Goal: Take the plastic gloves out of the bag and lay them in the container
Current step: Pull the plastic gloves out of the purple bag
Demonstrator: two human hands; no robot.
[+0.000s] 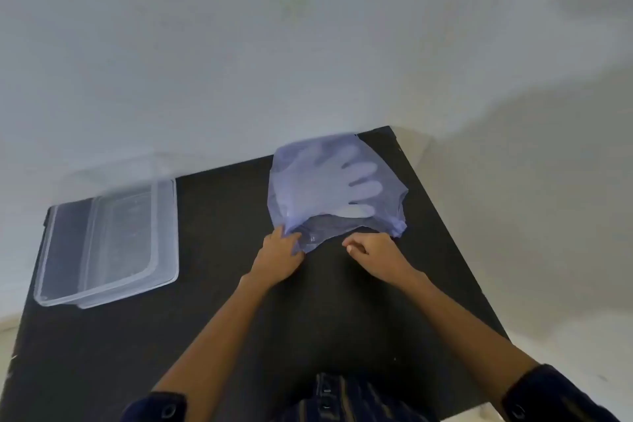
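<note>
both hands (279, 255) (375, 253) forward at bag (329, 188) mouth

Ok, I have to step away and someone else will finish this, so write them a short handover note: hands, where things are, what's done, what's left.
Left hand: pinching the near edge of the bag at its mouth.
Right hand: closed at the mouth's right side; its grip on the plastic is hard to confirm.
Plastic gloves: all inside the bag, at the table's far right.
Container: open and empty, at the table's left.
Done: nothing moved.
Left: open the mouth, pull the gloves out, lay them in the container.
</note>
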